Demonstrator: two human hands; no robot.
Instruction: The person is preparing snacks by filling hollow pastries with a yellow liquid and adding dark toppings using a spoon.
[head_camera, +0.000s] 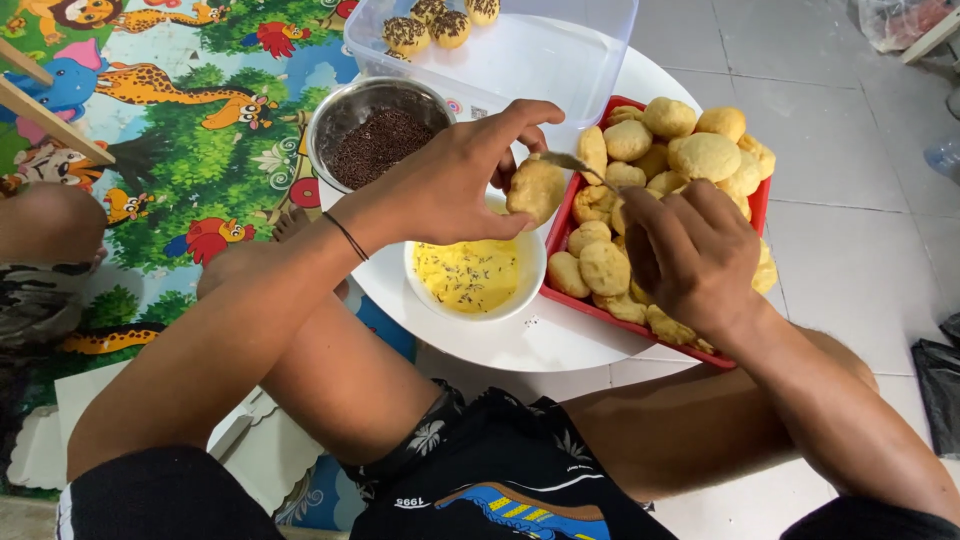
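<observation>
Clear plastic tub (560, 60), top centre: sprinkle-coated balls (430, 25). Red tray (560, 225), right: heaped plain fried dough balls (700, 155). Steel bowl (350, 105), upper left: chocolate sprinkles (375, 148). White bowl (525, 285), centre: yellow cream (468, 275). Left hand (450, 185) pinches one dough ball (535, 188) above white bowl; right hand (690, 255) grips spoon (575, 165), tip at ball.

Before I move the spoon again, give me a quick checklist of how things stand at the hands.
1. Left hand grips the fried dough ball: ok.
2. Right hand holds the spoon, tip at the ball: ok.
3. White bowl of yellow spread sits under the ball: ok.
4. Metal bowl holds chocolate sprinkles: ok.
5. Spread loaded on the spoon: cannot tell.
</observation>
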